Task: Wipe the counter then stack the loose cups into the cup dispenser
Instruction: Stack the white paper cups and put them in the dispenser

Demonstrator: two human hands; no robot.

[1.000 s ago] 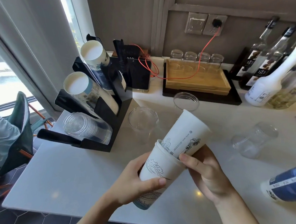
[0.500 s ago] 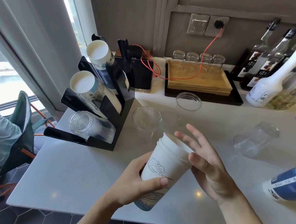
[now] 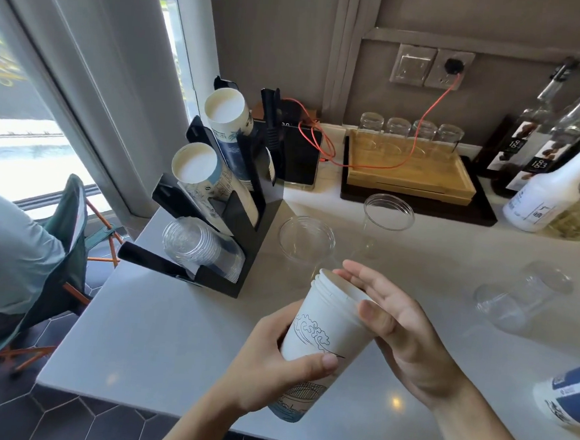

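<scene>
Paper cups (image 3: 321, 345), nested, feel light and crushable, so my left hand (image 3: 271, 366) grips mid-wall while my flat, unclenched right hand (image 3: 400, 334) presses the rim at one o'clock.

Bare tabletop (image 3: 157, 330) runs along the lower left of the frame, below the black cup dispenser (image 3: 246, 237), which blocks the left centre. Two upright clear cups (image 3: 306, 241) (image 3: 388, 216) stand at centre, near each other, just above the hands. A tipped clear cup (image 3: 520, 297) lies at right. A blue-and-white cup (image 3: 571, 397) lies at the right edge. The wooden tray (image 3: 408, 173) and bottles (image 3: 551, 190) line the upper right.
</scene>
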